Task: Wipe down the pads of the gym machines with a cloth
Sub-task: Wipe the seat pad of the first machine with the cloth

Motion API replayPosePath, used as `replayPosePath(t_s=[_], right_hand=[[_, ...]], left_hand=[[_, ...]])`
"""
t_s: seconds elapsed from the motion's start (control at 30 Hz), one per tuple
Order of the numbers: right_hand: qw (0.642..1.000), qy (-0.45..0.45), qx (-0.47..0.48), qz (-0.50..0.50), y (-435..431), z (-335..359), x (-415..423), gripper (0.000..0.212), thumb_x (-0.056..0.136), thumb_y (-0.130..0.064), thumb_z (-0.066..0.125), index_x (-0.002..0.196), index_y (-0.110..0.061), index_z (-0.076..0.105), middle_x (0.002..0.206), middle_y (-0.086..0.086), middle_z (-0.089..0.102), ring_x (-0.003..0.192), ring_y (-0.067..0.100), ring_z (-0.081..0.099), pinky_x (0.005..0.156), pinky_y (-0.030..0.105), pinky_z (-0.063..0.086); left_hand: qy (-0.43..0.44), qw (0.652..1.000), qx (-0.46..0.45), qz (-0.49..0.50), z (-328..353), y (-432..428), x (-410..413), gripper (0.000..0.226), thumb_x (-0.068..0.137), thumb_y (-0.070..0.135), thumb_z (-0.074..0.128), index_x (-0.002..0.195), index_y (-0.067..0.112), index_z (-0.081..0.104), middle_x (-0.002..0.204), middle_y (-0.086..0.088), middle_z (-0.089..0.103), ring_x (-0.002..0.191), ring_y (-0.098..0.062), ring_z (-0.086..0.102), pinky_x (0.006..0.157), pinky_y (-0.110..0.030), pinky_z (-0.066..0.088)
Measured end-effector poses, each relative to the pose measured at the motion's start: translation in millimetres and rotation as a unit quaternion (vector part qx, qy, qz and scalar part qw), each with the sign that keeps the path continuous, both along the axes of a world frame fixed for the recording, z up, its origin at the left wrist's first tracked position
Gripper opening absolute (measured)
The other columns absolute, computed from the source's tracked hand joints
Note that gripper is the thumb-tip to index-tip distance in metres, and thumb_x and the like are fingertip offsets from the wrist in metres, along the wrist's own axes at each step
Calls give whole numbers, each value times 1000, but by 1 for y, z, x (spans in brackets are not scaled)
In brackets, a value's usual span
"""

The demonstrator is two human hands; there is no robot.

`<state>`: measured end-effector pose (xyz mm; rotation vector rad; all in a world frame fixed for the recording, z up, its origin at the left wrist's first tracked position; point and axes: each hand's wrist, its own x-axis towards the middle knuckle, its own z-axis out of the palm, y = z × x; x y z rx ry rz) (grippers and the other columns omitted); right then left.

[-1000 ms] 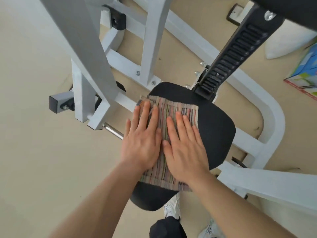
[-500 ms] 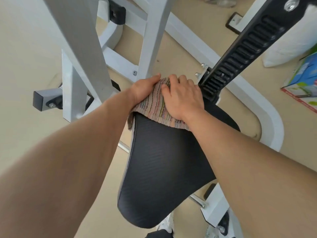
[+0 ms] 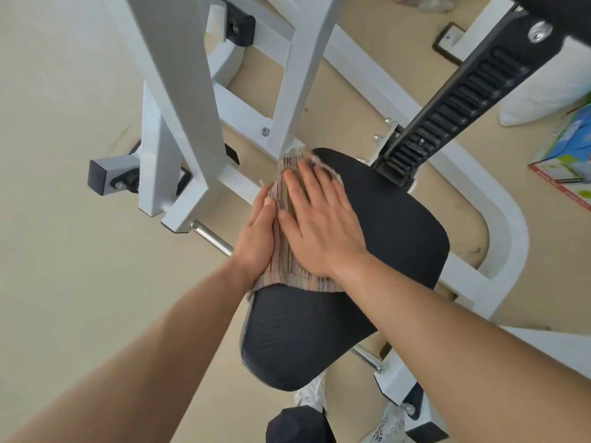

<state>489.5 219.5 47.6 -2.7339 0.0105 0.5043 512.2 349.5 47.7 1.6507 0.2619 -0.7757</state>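
I am pressing both hands, left hand (image 3: 257,231) and right hand (image 3: 319,225), flat and unclenched on the striped woven cloth (image 3: 284,251) lying over the black padded seat's (image 3: 383,238) far-left edge.

Single head-worn wide-angle view, steeply downward and close over the black seat pad (image 3: 367,251) and white frame (image 3: 179,91).

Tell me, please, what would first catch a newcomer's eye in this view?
Probably the two hands at centre: the right hand lies flat on a striped cloth spread over the far-left part of the black seat pad, the left hand pressing its left edge. Around them stands the white machine frame, with a black notched adjustment bar slanting in from upper right.
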Motion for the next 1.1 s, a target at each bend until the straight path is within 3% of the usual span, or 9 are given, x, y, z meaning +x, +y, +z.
replayPosePath(t_s=[0.2, 0.33, 0.43, 0.53, 0.63, 0.77, 0.9, 1.0, 1.1], right_hand=[[994, 2, -39, -101, -25, -26, 59, 54, 103, -45, 23, 148, -20, 38, 149, 14, 43, 139, 33, 38, 118, 46, 26], [990, 15, -36, -138, -47, -26, 61, 46, 105, -43, 23, 135, -18, 49, 131, 12, 56, 120, 32, 51, 102, 45, 37], [988, -15, -33, -148, -62, -25, 32, 48, 105, -41, 26, 140, -16, 45, 132, 10, 56, 120, 30, 52, 104, 43, 39], [988, -31, -37, -145, -79, -23, 1, 53, 103, -39, 33, 148, -11, 39, 140, 10, 53, 127, 29, 51, 110, 41, 39], [987, -27, -53, -152, -87, -23, -15, 61, 101, -43, 35, 152, -8, 35, 148, 12, 48, 136, 28, 47, 115, 43, 39], [981, 1, -96, -166, -78, -19, -7, 66, 100, -46, 29, 151, -6, 34, 141, 16, 50, 126, 32, 49, 111, 45, 40], [991, 11, -74, -112, -57, -16, 24, 64, 104, -45, 25, 154, -6, 28, 143, 16, 45, 127, 33, 44, 113, 45, 34], [997, -4, -55, -54, -41, -21, 50, 61, 104, -43, 25, 154, -8, 29, 149, 14, 43, 134, 32, 41, 117, 45, 30], [999, -8, -48, -13, -19, -19, 58, 60, 101, -42, 23, 150, -10, 34, 154, 11, 39, 143, 31, 33, 122, 48, 21]], left_hand=[[-24, 974, 166, -155, 0, -42, 78, 37, 108, 32, 33, 121, 24, 67, 113, 5, 59, 108, -14, 54, 94, -24, 36], [-62, 924, 235, -294, -7, -78, 111, 42, 109, 26, 30, 130, 9, 62, 139, -10, 57, 127, -24, 50, 101, -26, 33], [-198, 825, 318, -422, -16, -101, 112, 44, 108, 29, 27, 115, 5, 64, 127, -15, 62, 118, -31, 54, 97, -33, 37], [-396, 670, 388, -493, -24, -114, 89, 44, 105, 38, 25, 110, 14, 62, 115, -6, 64, 108, -30, 57, 95, -44, 41], [-463, 621, 374, -510, -28, -115, 74, 43, 105, 39, 24, 116, 17, 59, 115, -3, 62, 107, -29, 56, 98, -44, 39], [-435, 662, 310, -525, -30, -104, 95, 45, 105, 42, 25, 130, 23, 56, 122, 1, 61, 114, -25, 56, 101, -42, 40], [-264, 801, 287, -454, -25, -74, 116, 38, 107, 39, 32, 122, 17, 59, 121, -5, 62, 116, -26, 56, 100, -39, 41], [-101, 933, 187, -290, -18, -55, 108, 34, 109, 31, 37, 125, 13, 62, 118, 1, 63, 112, -16, 55, 87, -15, 41], [-1, 987, 109, -120, -4, -34, 82, 36, 108, 32, 40, 127, 17, 66, 120, 6, 64, 113, -8, 57, 87, -2, 42]])
